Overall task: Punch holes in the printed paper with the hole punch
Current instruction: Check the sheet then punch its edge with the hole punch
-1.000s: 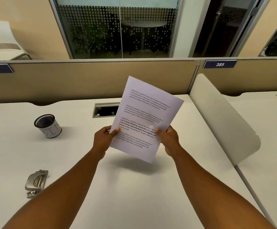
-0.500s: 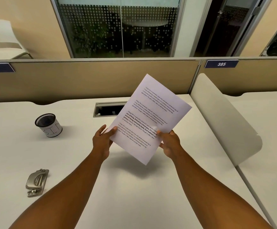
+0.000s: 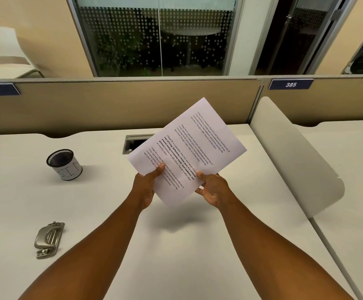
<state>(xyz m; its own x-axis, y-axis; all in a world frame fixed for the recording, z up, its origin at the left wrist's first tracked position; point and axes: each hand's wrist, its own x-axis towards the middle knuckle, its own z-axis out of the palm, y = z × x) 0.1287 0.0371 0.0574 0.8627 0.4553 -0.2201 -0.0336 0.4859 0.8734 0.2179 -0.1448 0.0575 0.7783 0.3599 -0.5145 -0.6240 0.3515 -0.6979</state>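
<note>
A white printed paper [image 3: 194, 146] with several paragraphs of text is held in the air above the middle of the desk, turned so its top points up and to the right. My left hand [image 3: 147, 185] pinches its lower left edge with thumb on top. My right hand [image 3: 212, 188] grips its lower right edge. The silver metal hole punch [image 3: 48, 239] lies flat on the desk at the near left, well apart from both hands.
A black mesh pen cup [image 3: 64, 164] with a white label stands at the left. A cable slot [image 3: 136, 144] is set into the white desk [image 3: 176, 245] behind the paper. A beige partition [image 3: 122, 105] backs the desk; a white divider panel [image 3: 293, 156] bounds it on the right.
The paper has rotated clockwise, its top swinging to the right. My left hand shifted from the side edge to the bottom edge, closing on it again.
</note>
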